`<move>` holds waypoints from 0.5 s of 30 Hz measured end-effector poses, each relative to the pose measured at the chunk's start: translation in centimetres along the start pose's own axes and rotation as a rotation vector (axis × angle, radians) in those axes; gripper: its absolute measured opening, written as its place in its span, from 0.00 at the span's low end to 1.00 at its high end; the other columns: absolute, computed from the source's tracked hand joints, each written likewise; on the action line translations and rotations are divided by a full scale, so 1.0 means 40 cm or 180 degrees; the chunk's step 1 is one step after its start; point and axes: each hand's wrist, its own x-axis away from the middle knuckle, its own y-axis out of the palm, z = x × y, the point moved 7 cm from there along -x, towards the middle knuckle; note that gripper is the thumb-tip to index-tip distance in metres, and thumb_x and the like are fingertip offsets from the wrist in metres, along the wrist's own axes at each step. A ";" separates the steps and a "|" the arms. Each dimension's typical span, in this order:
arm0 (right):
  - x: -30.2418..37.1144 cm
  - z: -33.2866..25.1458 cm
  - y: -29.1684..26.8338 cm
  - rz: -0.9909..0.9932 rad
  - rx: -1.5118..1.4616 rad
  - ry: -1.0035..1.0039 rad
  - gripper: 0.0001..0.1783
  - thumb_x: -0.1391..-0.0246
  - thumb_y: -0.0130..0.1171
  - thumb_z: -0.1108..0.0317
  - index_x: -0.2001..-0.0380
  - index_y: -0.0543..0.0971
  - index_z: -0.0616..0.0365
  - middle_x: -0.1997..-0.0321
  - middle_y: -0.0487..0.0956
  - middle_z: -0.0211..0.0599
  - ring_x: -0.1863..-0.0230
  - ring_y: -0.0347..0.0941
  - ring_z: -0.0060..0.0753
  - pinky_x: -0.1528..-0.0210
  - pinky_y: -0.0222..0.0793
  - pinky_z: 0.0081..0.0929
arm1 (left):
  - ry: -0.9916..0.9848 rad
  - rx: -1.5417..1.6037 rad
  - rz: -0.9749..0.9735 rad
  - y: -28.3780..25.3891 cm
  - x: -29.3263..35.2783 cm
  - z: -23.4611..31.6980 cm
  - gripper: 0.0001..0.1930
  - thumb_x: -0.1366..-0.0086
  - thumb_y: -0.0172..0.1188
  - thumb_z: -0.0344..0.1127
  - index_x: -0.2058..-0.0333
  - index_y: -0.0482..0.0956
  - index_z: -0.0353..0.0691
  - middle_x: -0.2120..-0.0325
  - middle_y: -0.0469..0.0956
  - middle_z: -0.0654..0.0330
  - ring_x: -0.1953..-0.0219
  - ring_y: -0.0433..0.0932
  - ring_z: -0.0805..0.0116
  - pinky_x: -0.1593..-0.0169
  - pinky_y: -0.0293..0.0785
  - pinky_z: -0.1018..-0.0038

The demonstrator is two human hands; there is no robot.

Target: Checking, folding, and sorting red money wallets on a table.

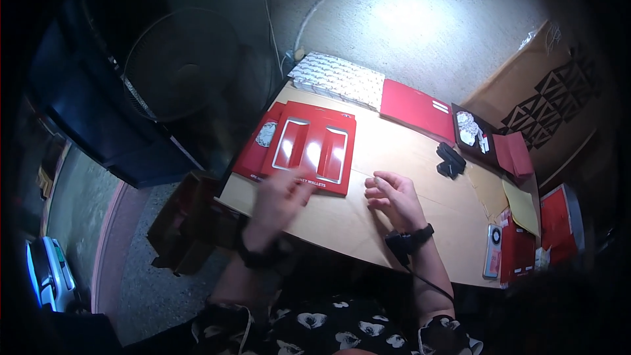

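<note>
A flat red box (305, 135) with two silver-rimmed cut-out windows lies on the left part of the wooden table. Shiny red material shows through the windows. Under its left side, a second red package (257, 144) with a round silvery patch sticks out. My left hand (279, 200), blurred by motion, is over the near left edge of the box; its fingers are too smeared to read. To the right of the box, my right hand (396, 198) hovers at the tabletop with loosely curled fingers apart and nothing in them. A dark band is on each wrist.
Along the back stand a patterned white box (338, 75) and a red folder (417, 110). Black straps (450, 160) lie right of centre. A dark tray (473, 135), a yellow sheet (521, 207) and a phone-like device (493, 250) line the right side. A cardboard box (187, 223) sits on the floor.
</note>
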 end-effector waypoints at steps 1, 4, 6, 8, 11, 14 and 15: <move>-0.016 -0.002 0.025 -0.0045 -0.0068 0.0044 0.15 0.33 0.55 0.68 0.49 0.74 0.67 0.61 0.80 0.35 0.65 0.78 0.22 0.66 0.77 0.21 | -0.0138 -0.0424 0.0446 -0.085 -0.022 -0.027 0.17 0.35 0.65 0.36 0.51 0.79 0.33 0.63 0.81 0.50 0.64 0.82 0.56 0.59 0.79 0.65; -0.054 -0.026 0.103 -0.0066 -0.0089 0.0149 0.09 0.33 0.55 0.69 0.58 0.76 0.66 0.64 0.78 0.34 0.71 0.75 0.20 0.72 0.75 0.20 | -0.0379 -0.1462 0.0848 -0.190 -0.058 -0.111 0.19 0.34 0.63 0.42 0.54 0.78 0.31 0.60 0.79 0.47 0.58 0.80 0.51 0.55 0.77 0.60; -0.085 -0.010 0.122 -0.0143 -0.0178 0.0136 0.09 0.33 0.55 0.68 0.59 0.76 0.66 0.64 0.79 0.35 0.72 0.75 0.20 0.73 0.75 0.20 | -0.0876 -0.1045 0.0528 -0.185 -0.075 -0.152 0.23 0.36 0.65 0.46 0.53 0.78 0.29 0.62 0.81 0.46 0.60 0.82 0.51 0.55 0.77 0.61; -0.097 -0.007 0.129 -0.0150 -0.0156 0.0111 0.10 0.32 0.55 0.68 0.60 0.76 0.67 0.66 0.80 0.38 0.75 0.78 0.22 0.77 0.75 0.20 | -0.1040 -0.0942 0.0295 -0.167 -0.093 -0.150 0.27 0.39 0.68 0.50 0.52 0.78 0.29 0.64 0.82 0.47 0.62 0.83 0.53 0.56 0.78 0.62; -0.137 0.036 0.100 -0.0235 0.0002 0.0233 0.14 0.33 0.57 0.65 0.53 0.75 0.67 0.65 0.82 0.40 0.71 0.83 0.30 0.71 0.82 0.25 | -0.1045 -0.0939 0.0322 -0.160 -0.118 -0.162 0.26 0.41 0.69 0.50 0.56 0.80 0.30 0.65 0.83 0.48 0.63 0.83 0.55 0.57 0.78 0.63; -0.167 0.073 0.097 -0.0316 0.0158 0.0166 0.14 0.33 0.57 0.66 0.54 0.77 0.68 0.69 0.81 0.36 0.73 0.81 0.24 0.75 0.77 0.19 | -0.0927 -0.0180 0.0342 -0.172 -0.129 -0.188 0.22 0.41 0.69 0.47 0.59 0.83 0.31 0.68 0.82 0.50 0.66 0.83 0.60 0.59 0.78 0.67; -0.176 0.083 0.115 -0.0420 0.0216 0.0050 0.13 0.33 0.57 0.67 0.54 0.78 0.68 0.71 0.81 0.34 0.74 0.80 0.22 0.76 0.76 0.17 | -0.0862 0.0100 0.0446 -0.186 -0.126 -0.204 0.21 0.41 0.69 0.46 0.59 0.84 0.31 0.69 0.82 0.52 0.67 0.83 0.62 0.60 0.78 0.68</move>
